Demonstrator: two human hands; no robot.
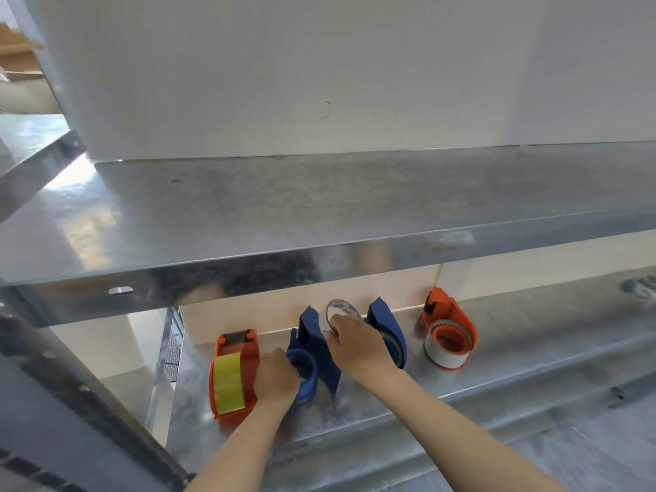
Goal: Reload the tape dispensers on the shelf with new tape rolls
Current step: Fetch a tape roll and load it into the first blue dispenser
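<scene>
Tape roll (342, 310), judged light, stiff and slick, is pinched by its rim in the right hand (358, 346) at the lower shelf (532, 349), between the right blue dispenser (387, 321) and the left blue dispenser (312, 332), whose hub is gripped by the left hand (275, 379).

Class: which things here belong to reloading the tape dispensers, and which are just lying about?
Job: yellow-tape orange dispenser, blue dispenser gripped by left hand, second blue dispenser, right orange dispenser, tape roll in right hand.
Lying about: white box, cardboard.
</scene>
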